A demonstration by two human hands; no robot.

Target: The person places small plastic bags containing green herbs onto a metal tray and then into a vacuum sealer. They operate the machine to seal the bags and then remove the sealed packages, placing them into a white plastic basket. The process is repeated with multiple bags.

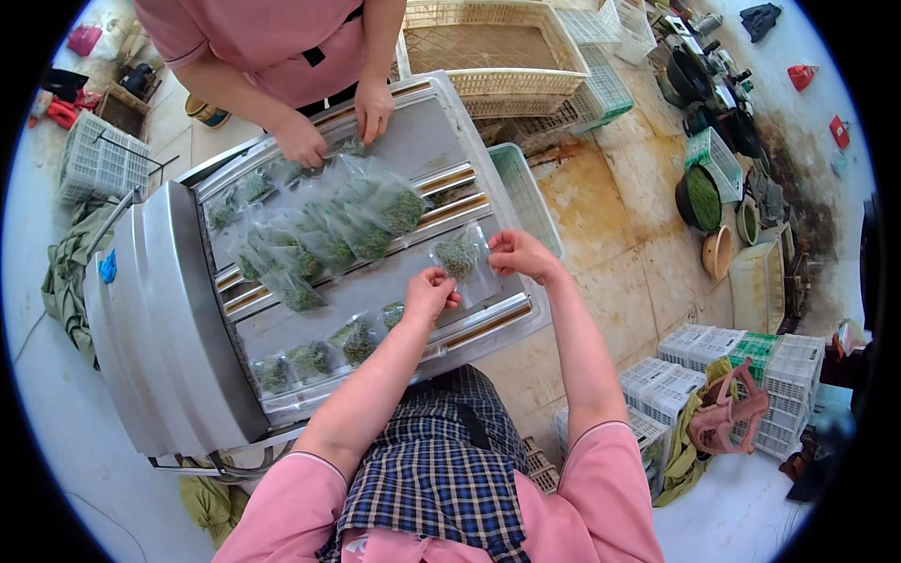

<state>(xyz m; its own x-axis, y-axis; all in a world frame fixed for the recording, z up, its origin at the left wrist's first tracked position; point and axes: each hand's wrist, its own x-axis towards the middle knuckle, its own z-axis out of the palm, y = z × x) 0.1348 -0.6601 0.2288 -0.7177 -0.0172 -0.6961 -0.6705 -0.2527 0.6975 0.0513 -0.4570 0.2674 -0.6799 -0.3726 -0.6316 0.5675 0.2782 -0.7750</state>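
Note:
Between my hands a clear plastic bag with green peppercorn-like clusters is held over the steel bed of a vacuum sealing machine. My left hand pinches the bag's lower left part between thumb and fingers. At its right edge, my right hand grips the plastic. Filled bags lie in a row along the near sealing bar, partly hidden by my left forearm. Across the middle of the bed lies a heap of similar filled bags.
Across the machine a co-worker's hands handle bags at the far sealing bar. The machine's raised steel lid stands at the left. A green plastic basket sits beyond the right edge, a large cream crate behind. Stacked crates stand at the right.

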